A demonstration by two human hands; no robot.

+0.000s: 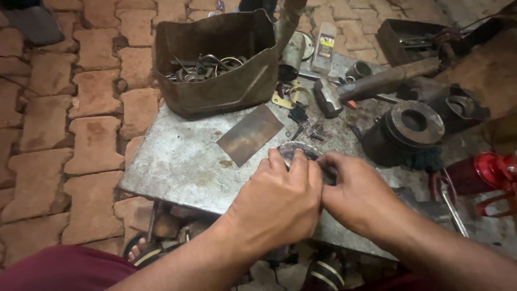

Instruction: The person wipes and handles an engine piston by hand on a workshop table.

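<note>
My left hand (280,202) and my right hand (355,191) meet over a round grey metal part (295,150) that lies on a worn metal sheet (183,167). The fingers of both hands curl over the part and cover most of it. Only its far rim shows beyond my fingertips. A flat rusty rectangular plate (250,133) lies just beyond my left hand.
A dented metal tin (215,89) full of scrap pieces stands at the back. A hammer (371,86), a dark ring-shaped casting (412,126) and a red object (482,172) lie to the right. Brick paving (81,108) spreads to the left. Sandalled feet show below.
</note>
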